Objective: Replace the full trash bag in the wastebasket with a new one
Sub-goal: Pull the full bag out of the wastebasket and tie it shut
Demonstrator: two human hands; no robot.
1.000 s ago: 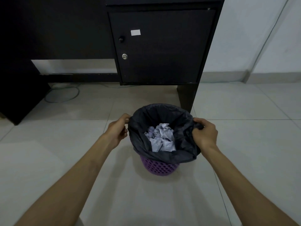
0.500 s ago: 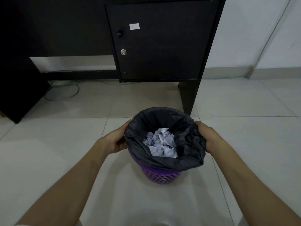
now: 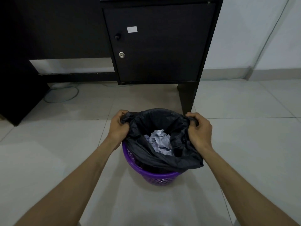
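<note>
Trash bag sits in the purple wastebasket, crumpled paper inside, rim loose above the basket's edge. Your left hand and right hand each clench a bunched side of that rim, likely so you can lift it straight out.

place: office or study | cues: dark desk, locked cabinet, floor cable

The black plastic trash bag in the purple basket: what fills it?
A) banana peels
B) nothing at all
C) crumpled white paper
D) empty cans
C: crumpled white paper shows through the open mouth of the black plastic trash bag.
</note>
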